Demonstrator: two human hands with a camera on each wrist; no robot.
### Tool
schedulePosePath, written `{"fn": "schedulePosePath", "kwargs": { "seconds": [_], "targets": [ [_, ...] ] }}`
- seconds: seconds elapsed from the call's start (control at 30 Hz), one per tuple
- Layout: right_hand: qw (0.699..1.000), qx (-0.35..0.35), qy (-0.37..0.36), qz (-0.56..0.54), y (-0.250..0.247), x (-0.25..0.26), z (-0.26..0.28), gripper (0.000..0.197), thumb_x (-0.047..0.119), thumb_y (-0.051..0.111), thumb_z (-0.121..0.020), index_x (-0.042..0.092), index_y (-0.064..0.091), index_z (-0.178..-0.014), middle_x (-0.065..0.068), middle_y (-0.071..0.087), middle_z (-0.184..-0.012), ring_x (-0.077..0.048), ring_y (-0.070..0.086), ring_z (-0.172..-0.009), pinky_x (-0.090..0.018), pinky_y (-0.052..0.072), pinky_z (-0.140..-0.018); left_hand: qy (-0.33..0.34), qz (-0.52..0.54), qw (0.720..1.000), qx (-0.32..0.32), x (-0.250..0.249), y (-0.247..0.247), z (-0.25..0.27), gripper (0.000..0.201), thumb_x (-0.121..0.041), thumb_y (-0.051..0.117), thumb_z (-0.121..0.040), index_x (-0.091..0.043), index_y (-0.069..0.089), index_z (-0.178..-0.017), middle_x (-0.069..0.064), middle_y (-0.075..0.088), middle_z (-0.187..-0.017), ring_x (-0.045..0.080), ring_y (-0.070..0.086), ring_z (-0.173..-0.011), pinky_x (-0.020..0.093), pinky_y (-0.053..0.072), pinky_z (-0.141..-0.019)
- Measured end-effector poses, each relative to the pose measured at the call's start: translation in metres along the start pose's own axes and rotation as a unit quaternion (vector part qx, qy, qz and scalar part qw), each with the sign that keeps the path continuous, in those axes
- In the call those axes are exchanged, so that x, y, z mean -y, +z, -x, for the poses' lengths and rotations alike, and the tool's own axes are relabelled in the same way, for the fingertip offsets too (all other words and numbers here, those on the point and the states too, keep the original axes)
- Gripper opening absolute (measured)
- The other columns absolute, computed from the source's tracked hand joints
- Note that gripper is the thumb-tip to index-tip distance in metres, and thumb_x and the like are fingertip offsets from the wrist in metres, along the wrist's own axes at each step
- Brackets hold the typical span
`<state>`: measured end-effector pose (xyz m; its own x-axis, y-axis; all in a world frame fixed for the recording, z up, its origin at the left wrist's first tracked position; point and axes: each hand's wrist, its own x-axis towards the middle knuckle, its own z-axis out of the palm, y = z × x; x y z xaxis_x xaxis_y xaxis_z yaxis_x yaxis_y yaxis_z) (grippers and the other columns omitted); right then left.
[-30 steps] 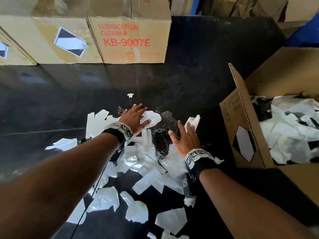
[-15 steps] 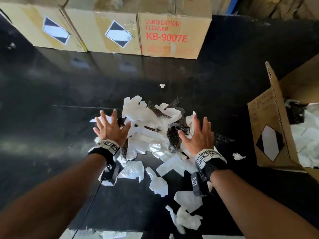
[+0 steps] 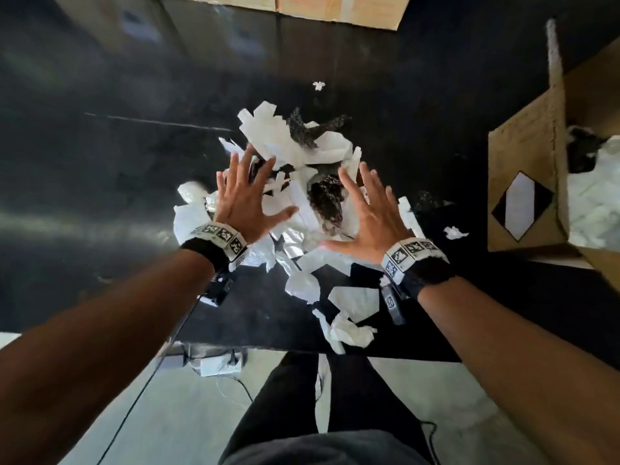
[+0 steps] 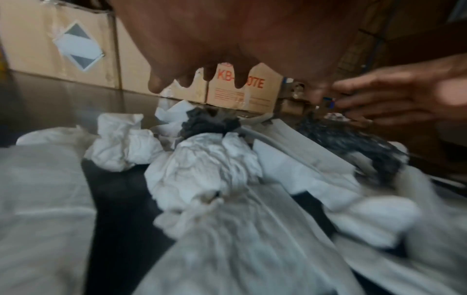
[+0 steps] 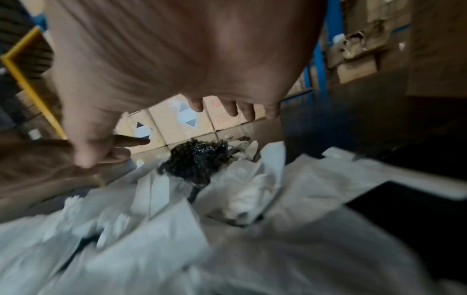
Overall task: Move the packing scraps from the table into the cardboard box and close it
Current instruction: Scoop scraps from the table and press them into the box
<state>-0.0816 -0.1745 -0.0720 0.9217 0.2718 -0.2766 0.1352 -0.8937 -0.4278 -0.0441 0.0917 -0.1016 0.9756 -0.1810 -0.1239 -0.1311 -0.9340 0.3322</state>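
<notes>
A heap of white paper and foam scraps [image 3: 295, 142] mixed with dark crinkled wrap [image 3: 327, 196] lies mid-table. My left hand [image 3: 246, 193] hovers over the heap's left side, fingers spread and straight. My right hand [image 3: 367, 213] hovers over its right side, also spread flat. Neither holds anything. In the left wrist view the crumpled white scraps [image 4: 209, 165] lie below my left fingers [image 4: 155, 83]. The right wrist view shows the dark wrap [image 5: 197, 159] ahead of my right fingers [image 5: 248, 111]. The open cardboard box [image 3: 526, 169] stands at right, with scraps [image 3: 593, 203] inside.
Loose white scraps [image 3: 349, 330] lie near the table's front edge [image 3: 302, 347]; a small one [image 3: 454, 232] lies beside the box and a tiny one [image 3: 318, 85] farther back. Closed cartons [image 3: 335, 8] line the far side. My legs [image 3: 318, 397] and floor cables are below.
Both hands have drawn the spread scraps inward into a tighter heap. My view has tilted down, so the table's front edge and the floor now show.
</notes>
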Motion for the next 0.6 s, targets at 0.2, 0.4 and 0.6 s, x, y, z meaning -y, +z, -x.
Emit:
{"fn": "schedulePosePath", "kwargs": {
  "seconds": [0.2,0.4,0.6],
  "targets": [
    [0.967,0.132,-0.135,0.173,0.034,-0.018,0.090,0.157,0.100,0.060,-0.036,0.033,-0.012,-0.159,-0.016,-0.027,-0.163,-0.042,-0.025,-0.149,-0.072,0.004,-0.115,-0.017,-0.022,0.994,0.107,0.004,0.026,0.044,0.121,-0.102,0.045,-0.056,-0.050,-0.004,-0.154,0.003,-0.018,-0.166,0.041,-0.015,-0.150,0.076,0.005,-0.112],
    [0.968,0.117,-0.142,0.172,0.065,-0.015,0.067,0.148,0.082,0.077,-0.048,0.033,-0.007,-0.160,-0.016,-0.021,-0.165,-0.040,-0.020,-0.150,-0.066,0.002,-0.119,-0.037,-0.021,0.994,0.104,0.000,0.039,0.049,0.112,-0.098,0.040,-0.063,-0.045,0.006,-0.155,0.007,-0.002,-0.167,0.043,0.006,-0.150,0.069,0.014,-0.116],
    [0.984,0.036,-0.090,0.147,0.039,-0.004,-0.009,0.123,0.077,0.079,-0.054,0.031,0.022,-0.154,-0.020,0.029,-0.156,-0.040,0.019,-0.149,-0.060,0.019,-0.119,-0.036,-0.041,0.995,0.086,-0.007,0.039,0.053,0.103,-0.098,0.028,-0.067,-0.043,0.019,-0.154,0.007,0.010,-0.165,0.041,0.017,-0.148,0.066,0.023,-0.114]
  ]
}}
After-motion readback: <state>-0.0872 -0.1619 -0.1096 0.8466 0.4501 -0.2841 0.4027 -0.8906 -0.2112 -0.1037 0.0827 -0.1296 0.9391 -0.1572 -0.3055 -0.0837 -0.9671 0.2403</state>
